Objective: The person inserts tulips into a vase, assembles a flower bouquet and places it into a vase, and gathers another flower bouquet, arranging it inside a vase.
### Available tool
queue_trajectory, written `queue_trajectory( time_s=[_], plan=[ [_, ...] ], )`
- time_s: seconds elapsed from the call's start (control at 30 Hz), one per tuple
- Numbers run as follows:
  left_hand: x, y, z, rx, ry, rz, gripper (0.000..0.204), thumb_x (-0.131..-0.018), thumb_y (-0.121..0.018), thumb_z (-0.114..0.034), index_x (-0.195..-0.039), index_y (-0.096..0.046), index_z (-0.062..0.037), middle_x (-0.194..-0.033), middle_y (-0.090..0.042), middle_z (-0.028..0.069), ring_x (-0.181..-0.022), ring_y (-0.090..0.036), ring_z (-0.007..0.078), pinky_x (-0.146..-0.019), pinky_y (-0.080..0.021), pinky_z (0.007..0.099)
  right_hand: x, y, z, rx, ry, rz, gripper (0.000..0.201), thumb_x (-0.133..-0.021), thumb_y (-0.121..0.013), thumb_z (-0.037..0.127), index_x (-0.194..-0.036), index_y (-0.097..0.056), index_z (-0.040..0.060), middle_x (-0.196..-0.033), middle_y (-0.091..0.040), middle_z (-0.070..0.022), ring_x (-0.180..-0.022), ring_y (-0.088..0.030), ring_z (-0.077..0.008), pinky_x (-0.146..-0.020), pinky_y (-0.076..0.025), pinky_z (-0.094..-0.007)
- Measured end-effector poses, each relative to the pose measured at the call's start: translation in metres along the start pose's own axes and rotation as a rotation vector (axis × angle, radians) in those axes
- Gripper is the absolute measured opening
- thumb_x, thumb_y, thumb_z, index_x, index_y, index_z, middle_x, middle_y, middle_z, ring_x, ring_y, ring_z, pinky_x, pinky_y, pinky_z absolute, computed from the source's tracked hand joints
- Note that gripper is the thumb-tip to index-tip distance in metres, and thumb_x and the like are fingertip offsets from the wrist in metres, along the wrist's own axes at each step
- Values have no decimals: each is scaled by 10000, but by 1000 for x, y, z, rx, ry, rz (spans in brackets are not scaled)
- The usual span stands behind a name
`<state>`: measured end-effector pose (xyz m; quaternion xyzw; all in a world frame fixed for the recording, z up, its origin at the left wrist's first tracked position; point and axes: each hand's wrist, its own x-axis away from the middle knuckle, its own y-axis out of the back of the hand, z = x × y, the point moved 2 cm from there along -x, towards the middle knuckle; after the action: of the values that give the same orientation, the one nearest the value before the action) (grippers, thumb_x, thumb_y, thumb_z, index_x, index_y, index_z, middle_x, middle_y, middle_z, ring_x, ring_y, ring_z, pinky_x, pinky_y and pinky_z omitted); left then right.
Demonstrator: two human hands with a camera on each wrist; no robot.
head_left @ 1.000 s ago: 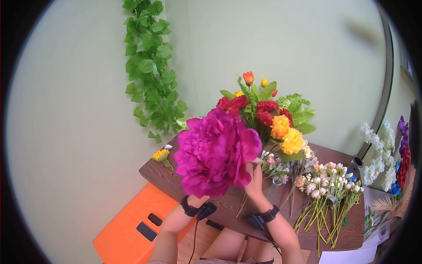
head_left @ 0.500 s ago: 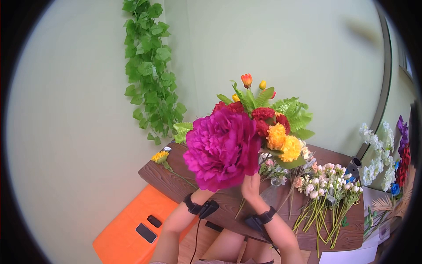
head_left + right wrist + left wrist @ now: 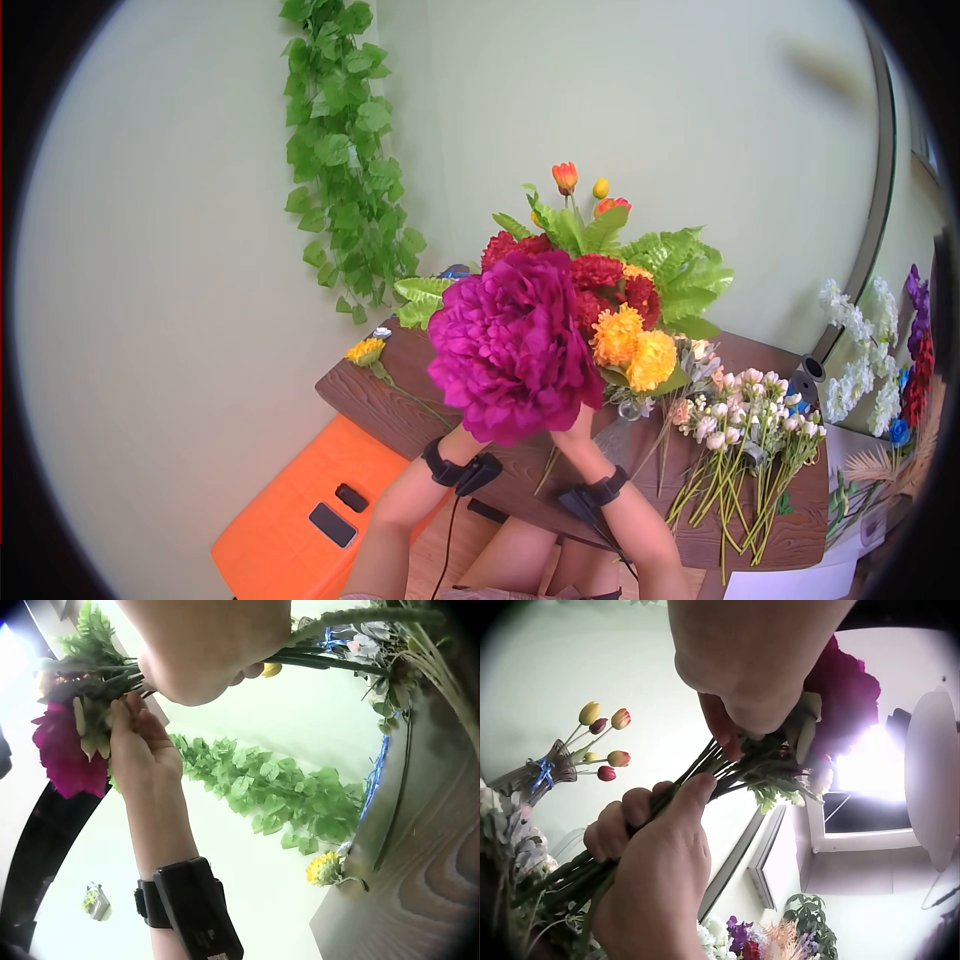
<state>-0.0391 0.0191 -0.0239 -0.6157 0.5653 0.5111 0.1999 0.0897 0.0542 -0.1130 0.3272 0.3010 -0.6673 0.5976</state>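
In the head view a big purple artificial peony [image 3: 515, 345] faces the camera at the front of a bouquet with red flowers [image 3: 597, 272], yellow flowers [image 3: 635, 345] and fern leaves [image 3: 685, 275]. My right hand [image 3: 660, 859] wraps round the gathered green stems [image 3: 570, 877], thumb along them, as the left wrist view shows. Higher up, just under the blooms, my left hand [image 3: 146, 750] has its fingertips at the peony's stem, pinching there. From the head camera the peony hides most of the left hand's fingers and the grip on the stems.
White-flowered stems [image 3: 745, 420] lie across the right side of the brown table [image 3: 520, 470]. One yellow flower [image 3: 366, 352] lies at its left corner. A phone [image 3: 333, 525] rests on the orange seat [image 3: 270, 500]. Ivy [image 3: 345, 150] hangs on the wall; tulips [image 3: 604, 735] stand behind.
The peony has shifted a little right, closer against the other blooms. The bouquet has turned, its yellow flowers moving down and left. My right hand is slightly lower, still gripping the stems.
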Motion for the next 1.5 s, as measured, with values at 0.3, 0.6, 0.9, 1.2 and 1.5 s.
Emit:
queue_trajectory(
  time_s=[0.3,0.6,0.9,1.2,1.5],
  plan=[
    [-17,-2,4,-113,-44,-15,300,-813,-519,-151,-1070,-480,0,-952,-580,156,-788,-590,300,-711,-458,358,-14,8,37,-16,1,-43,365,-694,-361,-92,-1023,-515,-55,-952,-547,-234,-912,-515,-411,-809,-400,-387],
    [42,97,73,-391,638,23,278,-783,-556,-246,-959,-466,-50,-839,-615,161,-822,-585,343,-708,-453,402,-23,19,39,207,112,-28,317,-719,-366,-87,-1007,-499,-65,-913,-547,-230,-862,-535,-371,-763,-409,-363],
    [112,157,160,-928,1347,100,605,-740,-631,-338,-1121,-352,40,-1042,-570,199,-967,-564,333,-825,-448,398,-27,27,31,193,127,1,285,-845,-385,33,-1123,-410,-22,-838,-554,-191,-711,-548,-331,-657,-421,-335],
    [135,163,197,-788,1424,-254,450,-666,-662,-139,-1002,-455,76,-889,-613,194,-824,-624,295,-712,-503,356,-34,27,35,163,101,-34,293,-850,-382,46,-1131,-400,-33,-727,-546,-150,-605,-530,-253,-577,-404,-305],
    [144,163,191,-174,1424,-436,167,-810,-556,-132,-749,-619,10,-600,-583,70,-474,-557,114,-416,-449,219,-33,27,30,40,-79,-18,281,-905,-415,204,-1030,-425,-48,-713,-527,-157,-593,-500,-232,-566,-388,-311]
  ],
)
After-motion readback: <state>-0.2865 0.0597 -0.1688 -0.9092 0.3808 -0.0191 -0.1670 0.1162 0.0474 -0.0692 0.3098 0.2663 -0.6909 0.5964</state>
